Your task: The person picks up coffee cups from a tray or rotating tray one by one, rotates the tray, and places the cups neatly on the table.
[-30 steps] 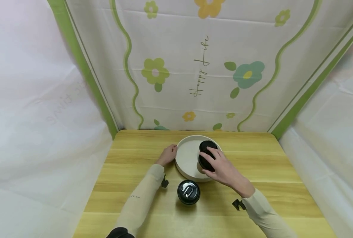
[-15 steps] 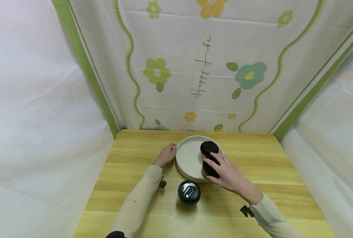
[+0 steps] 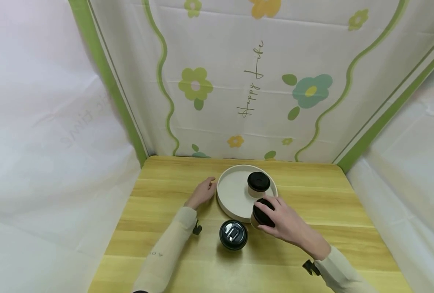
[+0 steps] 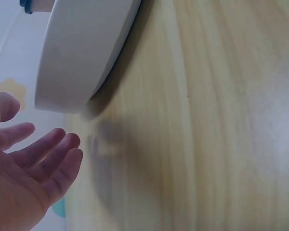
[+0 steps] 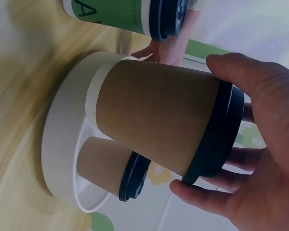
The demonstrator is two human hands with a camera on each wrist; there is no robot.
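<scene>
My right hand [image 3: 289, 223] grips a brown paper coffee cup [image 5: 154, 113] by its black lid, thumb on one side and fingers on the other. The cup is raised over the near right rim of a round white tray [image 3: 233, 189]. A second brown coffee cup [image 3: 258, 183] with a black lid stands inside the tray, toward its right side. Beside the tray's left wall, my left hand [image 3: 202, 193] holds nothing; its fingers are loosely bent and a gap to the wall shows in the left wrist view.
A green coffee cup [image 5: 113, 14] with a glossy black lid stands on the wooden table [image 3: 165, 191] just in front of the tray. A flower-printed white curtain [image 3: 220, 101] rises behind the table, and white sheets hang at both sides.
My right hand has carried the held cup toward me and slightly right, from beside the other cup to the tray's near rim. My left hand has drawn slightly away from the tray.
</scene>
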